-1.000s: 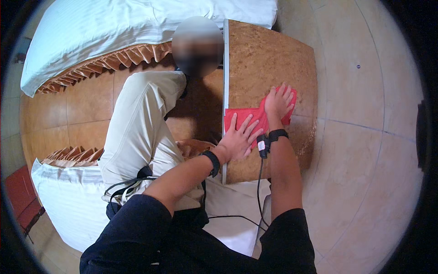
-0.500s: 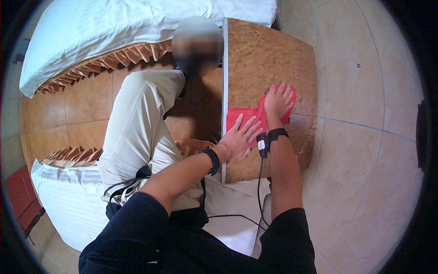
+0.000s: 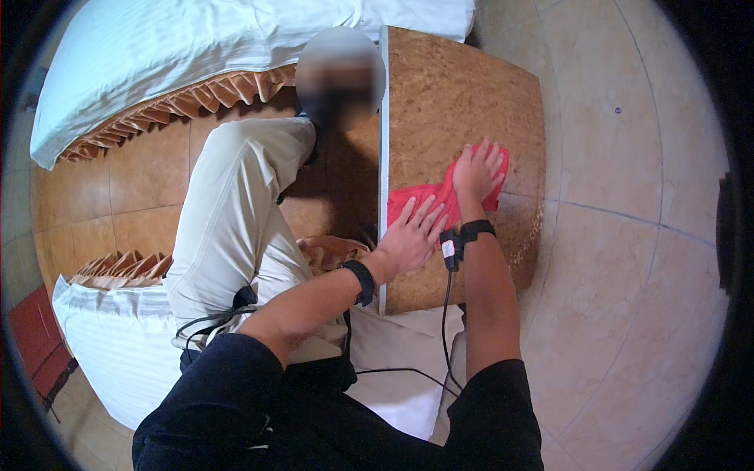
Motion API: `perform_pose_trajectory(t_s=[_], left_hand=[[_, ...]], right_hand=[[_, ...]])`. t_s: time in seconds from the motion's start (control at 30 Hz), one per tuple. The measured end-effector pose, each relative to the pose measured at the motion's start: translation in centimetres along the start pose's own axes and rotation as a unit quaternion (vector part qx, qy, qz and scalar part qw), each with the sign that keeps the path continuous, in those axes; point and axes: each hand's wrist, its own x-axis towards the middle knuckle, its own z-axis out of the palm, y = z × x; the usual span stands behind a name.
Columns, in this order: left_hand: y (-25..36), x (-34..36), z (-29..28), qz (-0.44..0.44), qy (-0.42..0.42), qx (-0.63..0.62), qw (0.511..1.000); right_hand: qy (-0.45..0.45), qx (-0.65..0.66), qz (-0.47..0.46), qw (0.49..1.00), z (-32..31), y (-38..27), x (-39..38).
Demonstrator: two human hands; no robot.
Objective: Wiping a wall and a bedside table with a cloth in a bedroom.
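A red cloth (image 3: 415, 197) lies spread and creased on a brown wood-patterned tabletop (image 3: 463, 86). My left hand (image 3: 408, 239) rests on the cloth's near side with its fingers stretched out and apart. Farther off and to the right, my right hand (image 3: 476, 171) presses down flat on the other end of the cloth, fingers spread. Both palms face down, and parts of the cloth are hidden beneath them. Each wrist wears a black strap.
A pale metal strip (image 3: 384, 141) edges the tabletop's left side. White-covered beds (image 3: 181, 47) with ruffled orange skirts stand at the far side and lower left. My bent leg in beige trousers (image 3: 236, 180) is left of the table. A black cable (image 3: 446, 330) hangs from my right wrist; tiled floor (image 3: 613, 259) lies right.
Both hands stay on the red cloth in nearly the same places. The cloth near my left hand looks slightly more creased, and the whole view has shifted a little.
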Motion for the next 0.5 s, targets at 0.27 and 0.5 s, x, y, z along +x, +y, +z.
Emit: perform_pose_trajectory(t_s=[0.27, 0.5], left_hand=[[-0.01, 0.77, -0.69, -0.056, 0.012, -0.018, 0.998], [-0.26, 0.61, -0.86, -0.037, -0.004, -0.001, 0.999]], right_hand=[[-0.006, 0.003, -0.001, 1.000, -0.57, -0.15, 0.07], [-0.017, 0.000, 0.002, 1.000, -0.91, -0.49, 0.04]])
